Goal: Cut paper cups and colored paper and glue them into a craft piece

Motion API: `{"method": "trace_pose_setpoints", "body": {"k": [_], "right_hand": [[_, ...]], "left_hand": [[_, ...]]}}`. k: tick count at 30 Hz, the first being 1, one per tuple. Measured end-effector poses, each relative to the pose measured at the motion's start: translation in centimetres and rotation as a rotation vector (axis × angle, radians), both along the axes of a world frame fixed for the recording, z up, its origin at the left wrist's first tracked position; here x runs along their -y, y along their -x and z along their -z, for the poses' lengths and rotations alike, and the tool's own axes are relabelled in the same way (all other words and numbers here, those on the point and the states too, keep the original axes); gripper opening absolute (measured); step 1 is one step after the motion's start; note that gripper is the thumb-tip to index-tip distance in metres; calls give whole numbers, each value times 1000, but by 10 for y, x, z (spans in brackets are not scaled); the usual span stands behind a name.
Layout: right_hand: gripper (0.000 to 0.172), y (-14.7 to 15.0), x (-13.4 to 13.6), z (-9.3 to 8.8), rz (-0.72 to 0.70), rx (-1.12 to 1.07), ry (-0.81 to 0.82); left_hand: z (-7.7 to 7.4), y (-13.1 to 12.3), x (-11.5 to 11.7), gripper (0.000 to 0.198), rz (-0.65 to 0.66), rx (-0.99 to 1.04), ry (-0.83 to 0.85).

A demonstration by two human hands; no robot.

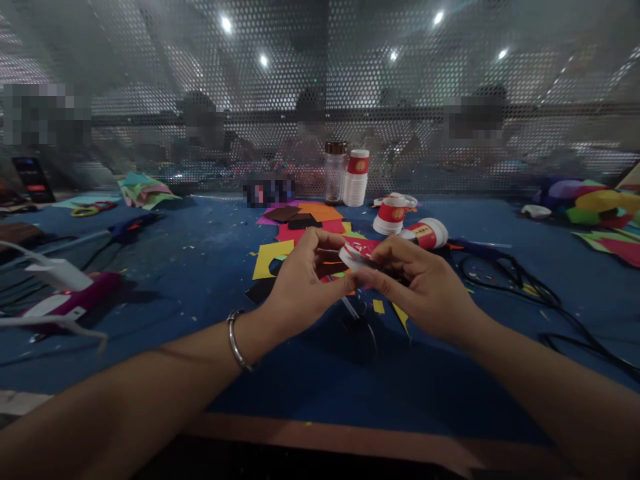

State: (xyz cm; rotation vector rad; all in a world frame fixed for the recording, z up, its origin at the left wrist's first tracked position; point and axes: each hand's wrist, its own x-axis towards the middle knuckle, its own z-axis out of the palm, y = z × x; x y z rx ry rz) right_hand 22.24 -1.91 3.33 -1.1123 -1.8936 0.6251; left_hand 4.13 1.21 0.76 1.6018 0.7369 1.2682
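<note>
In front of me, a white and red piece of a paper cup is held up over the blue table. My left hand, with a silver bangle at the wrist, curls its fingers and thumb around the left side of the piece. My right hand pinches at its right side, the two thumbs almost meeting below. Something thin and dark lies along the right fingers; what it is I cannot make out. Coloured paper sheets lie beneath and behind the hands.
Upright red and white paper cups, a tipped cup, a stack of cups and a glass bottle stand beyond. Glue guns with cables lie at both sides. A purple power strip is at left, black cable at right.
</note>
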Motion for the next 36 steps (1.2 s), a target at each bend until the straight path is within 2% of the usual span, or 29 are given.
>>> {"method": "trace_pose_setpoints", "body": {"k": [4,11,17,21,25,31,36], "right_hand": [[24,-1,-2,1,34,-30,-13],[33,-6,-8,-5,187,-62,-2],[37,-12,-16,-2,203,-15,76],[39,-15,-21,3,202,59,92],[32,-18,-25,6,174,273,127],[24,-18,-25,3,169,572,180],[27,-16,-20,2,199,542,158]], "left_hand": [[-1,1,0,46,-2,-24,10],[1,4,-6,47,-169,-153,-134],[4,8,-10,44,-327,-309,-333],[4,10,-13,46,-283,-260,-265],[2,15,-18,44,-236,-221,-211],[-4,27,-22,26,-217,-400,-245],[-7,26,-17,24,-93,-515,-270]]}}
